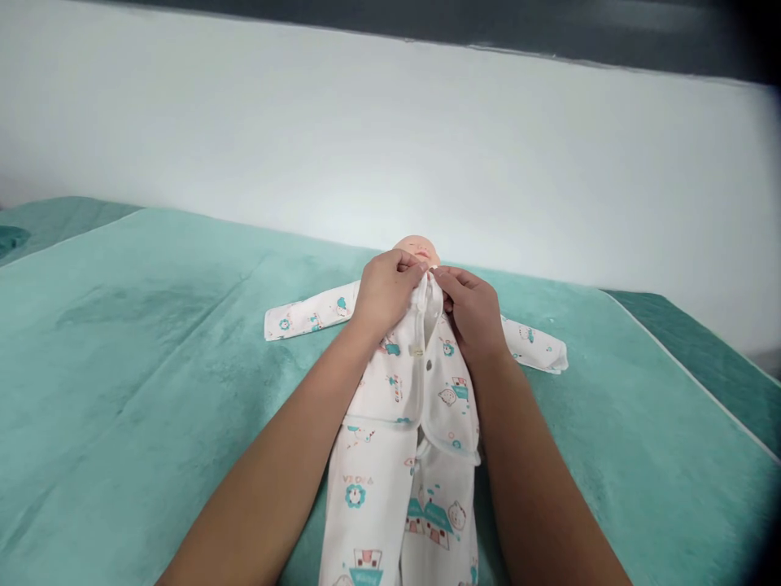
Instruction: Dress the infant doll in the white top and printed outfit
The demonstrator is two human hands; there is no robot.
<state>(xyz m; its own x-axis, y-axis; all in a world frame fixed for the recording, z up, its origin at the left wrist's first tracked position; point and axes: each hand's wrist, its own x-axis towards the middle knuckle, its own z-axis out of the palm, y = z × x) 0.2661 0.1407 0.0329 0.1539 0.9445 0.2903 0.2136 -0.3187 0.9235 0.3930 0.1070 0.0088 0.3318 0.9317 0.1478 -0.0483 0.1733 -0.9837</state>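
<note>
A baby doll [416,247] lies on its back on a teal blanket [152,342], its head pointing away from me. It wears a white printed baby suit [421,423] with teal cartoon pictures, sleeves spread out to both sides. My left hand [386,295] pinches the left edge of the suit's front at the collar, just under the doll's chin. My right hand [471,313] pinches the facing edge at the same spot. Both hands have their fingers closed on the fabric, touching each other at the neck opening. Small snap buttons run down the front below them.
The teal blanket covers a wide flat surface that ends against a white wall [390,138] behind the doll. A darker teal strip [701,350] runs along the right edge. The suit's legs [396,521] reach toward me between my forearms.
</note>
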